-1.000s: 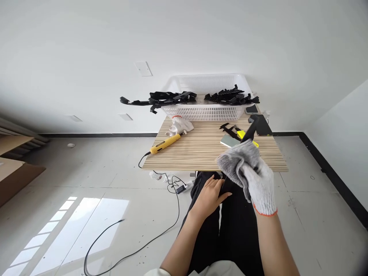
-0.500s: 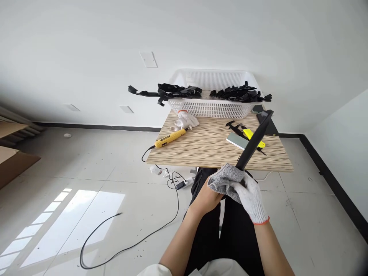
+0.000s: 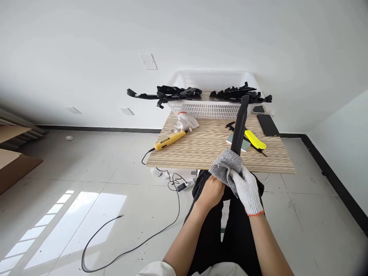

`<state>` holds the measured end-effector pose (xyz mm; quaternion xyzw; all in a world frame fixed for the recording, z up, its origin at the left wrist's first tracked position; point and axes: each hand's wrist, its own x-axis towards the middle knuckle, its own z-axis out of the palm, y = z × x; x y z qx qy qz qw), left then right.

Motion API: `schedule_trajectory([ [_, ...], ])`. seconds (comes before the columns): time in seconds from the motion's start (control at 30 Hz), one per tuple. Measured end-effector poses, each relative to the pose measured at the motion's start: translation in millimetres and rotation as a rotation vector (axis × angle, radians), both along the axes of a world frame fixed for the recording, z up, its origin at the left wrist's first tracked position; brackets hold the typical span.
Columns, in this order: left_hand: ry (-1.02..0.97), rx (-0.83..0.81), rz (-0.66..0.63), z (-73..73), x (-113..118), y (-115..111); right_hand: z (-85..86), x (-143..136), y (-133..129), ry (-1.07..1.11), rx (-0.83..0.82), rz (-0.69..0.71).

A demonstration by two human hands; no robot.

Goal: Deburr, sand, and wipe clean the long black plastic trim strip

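A long black plastic part [image 3: 240,124] points up and away over the front of the table. Grey cloth [image 3: 228,165] is wrapped around its lower portion. In a white knitted glove with an orange cuff, my right hand [image 3: 247,191] is closed on the cloth and presses it around the part. My bare left hand [image 3: 213,190] is closed at the lower end, just below the cloth, which hides the part and some fingers there.
A white plastic basket [image 3: 215,112] at the table's back carries several black plastic parts [image 3: 179,93]. On the wooden table [image 3: 201,149] lie a yellow corded tool [image 3: 170,140], a white glove [image 3: 185,122], calipers [image 3: 230,125], a yellow-handled cutter [image 3: 255,140], a grey-green pad [image 3: 245,145] and a black phone [image 3: 268,125]. Cables [image 3: 149,239] trail across the floor.
The black part has swung left and stands more upright. Both hands and the cloth have shifted slightly up, toward the table.
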<state>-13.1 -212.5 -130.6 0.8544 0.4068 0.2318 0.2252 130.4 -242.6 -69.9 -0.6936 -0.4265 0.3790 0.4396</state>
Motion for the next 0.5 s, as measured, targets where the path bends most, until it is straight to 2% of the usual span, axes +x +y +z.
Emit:
schedule_trajectory([
  [0.1,0.049,0.064,0.006,-1.7,3,-7,3.3,1,1,-0.006,-0.017,0.0],
  [0.23,-0.029,0.07,0.089,-6.1,6,-20,9.9,-2,8,0.012,-0.001,-0.053],
  [0.33,-0.042,0.083,0.137,-7.9,9,-27,8.3,-4,16,0.034,0.024,-0.067],
  [0.43,-0.077,0.042,0.181,-2.3,9,-31,6.3,-6,20,0.054,0.052,-0.095],
  [0.5,-0.174,-0.036,0.213,4.4,6,-34,9.0,-8,19,0.058,0.099,-0.071],
])
